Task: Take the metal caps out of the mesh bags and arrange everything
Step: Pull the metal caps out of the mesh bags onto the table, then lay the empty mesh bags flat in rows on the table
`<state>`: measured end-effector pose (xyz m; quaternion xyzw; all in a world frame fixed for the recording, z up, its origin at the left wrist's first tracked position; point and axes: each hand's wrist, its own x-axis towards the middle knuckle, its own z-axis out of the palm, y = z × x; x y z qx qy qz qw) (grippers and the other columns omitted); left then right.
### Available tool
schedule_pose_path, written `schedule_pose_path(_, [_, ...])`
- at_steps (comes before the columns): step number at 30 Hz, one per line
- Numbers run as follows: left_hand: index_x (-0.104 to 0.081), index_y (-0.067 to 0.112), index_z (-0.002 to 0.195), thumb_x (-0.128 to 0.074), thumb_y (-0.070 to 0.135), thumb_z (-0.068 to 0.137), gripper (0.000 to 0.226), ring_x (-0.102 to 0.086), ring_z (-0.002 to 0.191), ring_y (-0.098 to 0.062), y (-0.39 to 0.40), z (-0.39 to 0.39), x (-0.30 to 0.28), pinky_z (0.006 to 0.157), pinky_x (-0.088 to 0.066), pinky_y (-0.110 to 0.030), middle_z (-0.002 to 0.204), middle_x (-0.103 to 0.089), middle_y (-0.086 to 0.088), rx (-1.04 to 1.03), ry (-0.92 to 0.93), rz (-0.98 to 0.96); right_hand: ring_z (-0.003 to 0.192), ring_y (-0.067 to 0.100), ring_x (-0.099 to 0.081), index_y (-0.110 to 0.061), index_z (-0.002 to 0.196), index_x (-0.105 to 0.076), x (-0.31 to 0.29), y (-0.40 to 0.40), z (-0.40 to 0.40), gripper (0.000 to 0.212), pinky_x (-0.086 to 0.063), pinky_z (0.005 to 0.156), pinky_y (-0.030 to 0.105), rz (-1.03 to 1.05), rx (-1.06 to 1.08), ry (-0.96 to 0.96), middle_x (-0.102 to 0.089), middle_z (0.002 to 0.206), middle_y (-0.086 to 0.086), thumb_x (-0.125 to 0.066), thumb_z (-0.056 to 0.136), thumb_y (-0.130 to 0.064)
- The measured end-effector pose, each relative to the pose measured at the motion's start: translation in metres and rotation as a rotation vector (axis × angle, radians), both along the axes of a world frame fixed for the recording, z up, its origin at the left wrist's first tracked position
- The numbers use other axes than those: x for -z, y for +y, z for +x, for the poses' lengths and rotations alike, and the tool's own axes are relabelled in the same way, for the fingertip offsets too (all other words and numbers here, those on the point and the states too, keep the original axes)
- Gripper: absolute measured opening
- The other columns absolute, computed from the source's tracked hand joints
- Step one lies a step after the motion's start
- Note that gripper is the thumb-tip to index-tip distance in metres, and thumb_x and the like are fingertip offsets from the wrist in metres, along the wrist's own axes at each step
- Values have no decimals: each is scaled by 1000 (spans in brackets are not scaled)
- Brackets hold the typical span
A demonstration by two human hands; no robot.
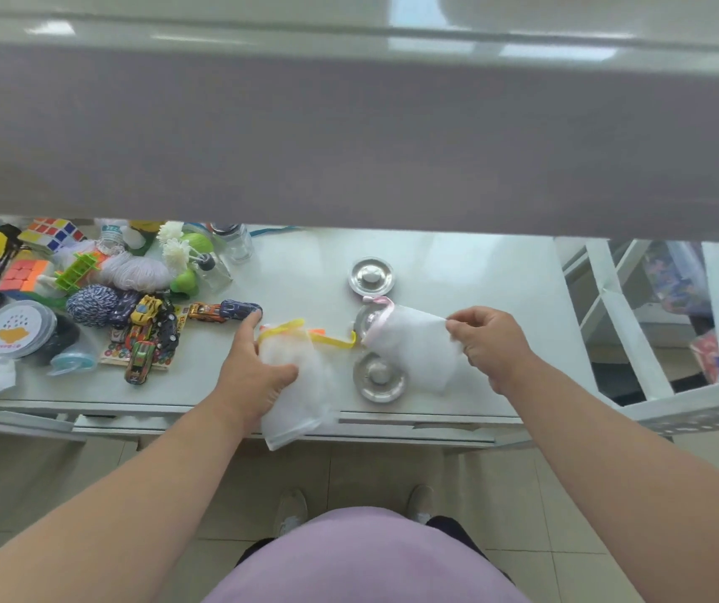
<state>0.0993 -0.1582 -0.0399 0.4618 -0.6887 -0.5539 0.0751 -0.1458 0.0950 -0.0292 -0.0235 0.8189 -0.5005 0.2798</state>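
White mesh, two bags, both in hand. Left hand (257, 376): fingers closed on the mesh bag with yellow drawstring (294, 385), pressing it against the worktop (458, 263); the bag's lower end hangs past the front edge, its yellow ribbon trailing rightward across the surface. Right hand (486, 346): thumb and fingers pinched together on the closed end of the mesh bag with pink drawstring (410, 341), held tilted with its pink-trimmed mouth pointing left and down. Metal caps, three, round, each with a raised centre knob, lying in a near-straight line running away from the person: far cap (371, 276) standing clear on the worktop; middle cap (366, 320) partly covered by the mouth of the pink-trimmed bag, whether inside it or under it cannot be told; near cap (378, 378) just beside the front edge, partly overlapped by the same bag. Left portion of the worktop, assorted items heaped together: toy cars (149, 332), one dark blue car (240, 309) just beside the left fingertips; puzzle cubes (51, 232); a blue-and-white yarn ball (92, 304); a round lidded tub (20, 328); green apples (186, 280); small glass jars (236, 243). Overhead shelf (349, 137), grey, blocking the rear of the worktop. White frame (627, 324) at right. Tiled floor (392, 467) below.
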Motion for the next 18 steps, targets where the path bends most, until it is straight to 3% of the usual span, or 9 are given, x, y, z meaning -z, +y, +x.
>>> schedule_pose_path(4, [-36,33,164,-81,3,70,108,-69,121,-34,4,-1,0,106,-58,-49,148,-60,-14,-41,-34,-4,52,10,-53,-17,83,-75,9,29,-23,8,-43,54,28,14,28,-14,-68,73,-3,-74,89,-21])
schedule_pose_path(8, [-42,28,160,-81,-2,76,97,-69,118,-36,6,0,3,102,-59,-51,144,-62,-13,-92,-113,-37,45,12,-52,-20,80,-74,17,40,-42,9,-45,52,29,-15,113,-35,-66,66,-2,-69,86,-26])
schedule_pose_path(13, [-45,23,156,-81,-3,78,90,-66,110,-34,11,-1,4,81,-55,-37,131,-63,-11,-143,-189,-111,50,14,-67,-16,94,-69,30,35,-58,8,-57,54,30,-63,188,-58,-74,77,8,-62,92,-20])
schedule_pose_path(15, [-46,21,155,-83,-1,77,89,-63,108,-33,13,-3,3,78,-51,-35,126,-61,-9,-164,-221,-140,55,16,-74,-16,97,-67,34,30,-63,9,-64,67,36,-91,221,-112,-77,66,4,-60,93,-20])
schedule_pose_path(18, [-51,14,148,-85,2,77,79,-65,99,-33,15,-7,0,72,-53,-36,118,-64,-10,-220,-274,-109,64,22,-79,-19,100,-65,37,21,-69,11,-61,84,43,-131,238,-189,-77,59,-7,-58,93,-21])
